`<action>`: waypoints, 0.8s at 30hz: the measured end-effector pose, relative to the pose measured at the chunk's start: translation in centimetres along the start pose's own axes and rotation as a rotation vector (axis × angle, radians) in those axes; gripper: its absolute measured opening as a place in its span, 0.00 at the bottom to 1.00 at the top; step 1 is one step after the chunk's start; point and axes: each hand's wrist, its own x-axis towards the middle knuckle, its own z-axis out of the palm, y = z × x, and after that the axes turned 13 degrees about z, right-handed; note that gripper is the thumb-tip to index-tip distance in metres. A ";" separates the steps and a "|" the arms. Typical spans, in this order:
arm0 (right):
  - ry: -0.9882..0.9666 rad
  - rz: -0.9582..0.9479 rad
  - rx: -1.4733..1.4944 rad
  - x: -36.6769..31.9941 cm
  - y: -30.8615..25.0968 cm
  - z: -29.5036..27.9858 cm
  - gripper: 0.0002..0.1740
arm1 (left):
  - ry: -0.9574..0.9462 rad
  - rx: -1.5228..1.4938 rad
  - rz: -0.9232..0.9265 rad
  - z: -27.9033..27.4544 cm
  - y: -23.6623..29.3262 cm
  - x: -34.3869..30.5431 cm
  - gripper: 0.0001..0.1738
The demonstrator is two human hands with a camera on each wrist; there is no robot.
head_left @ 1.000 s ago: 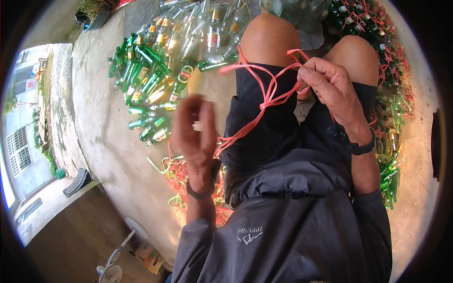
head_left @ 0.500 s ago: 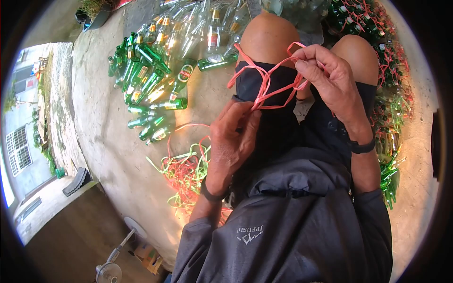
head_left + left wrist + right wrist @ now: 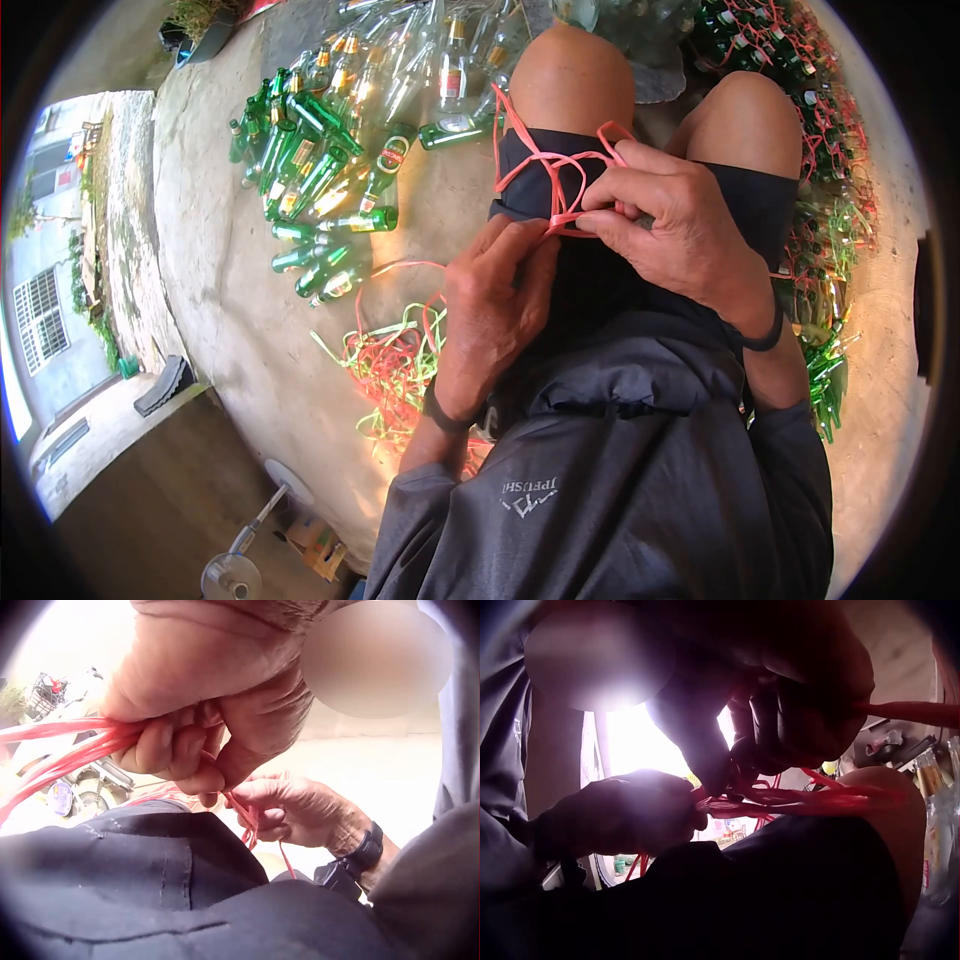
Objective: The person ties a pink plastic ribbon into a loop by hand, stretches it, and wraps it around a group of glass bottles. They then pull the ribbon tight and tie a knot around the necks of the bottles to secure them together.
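Over the person's lap, loops of red plastic strapping lie across the dark shorts and one knee. The left hand pinches the gathered strands between thumb and curled fingers, as the left wrist view also shows, with strands running out to the left. Right beside it, the right hand pinches the strapping near where the strands meet. In the dim right wrist view, both hands are close together on the red strands. A loop stands up above the right hand's fingers.
Green bottles and clear bottles lie on the concrete floor to the left. A tangle of red and green strapping sits beside the left forearm. Bottles in red netting are piled at right. A fan stands lower left.
The left hand came in from the left, blurred at first, and took hold of the strands. The right hand then moved down and left, close to the left hand, and the loops shifted with it.
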 end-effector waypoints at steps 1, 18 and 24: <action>-0.005 -0.001 -0.022 0.0 0.0 0.1 0.09 | -0.011 0.026 0.037 -0.1 0.1 0.1 0.09; 0.069 0.059 0.258 2.6 0.6 -0.7 0.04 | -0.151 0.156 0.250 -3.4 1.6 -1.7 0.11; 0.058 0.096 0.437 2.8 2.9 -1.3 0.07 | -0.152 0.077 0.205 -3.3 1.3 -2.7 0.09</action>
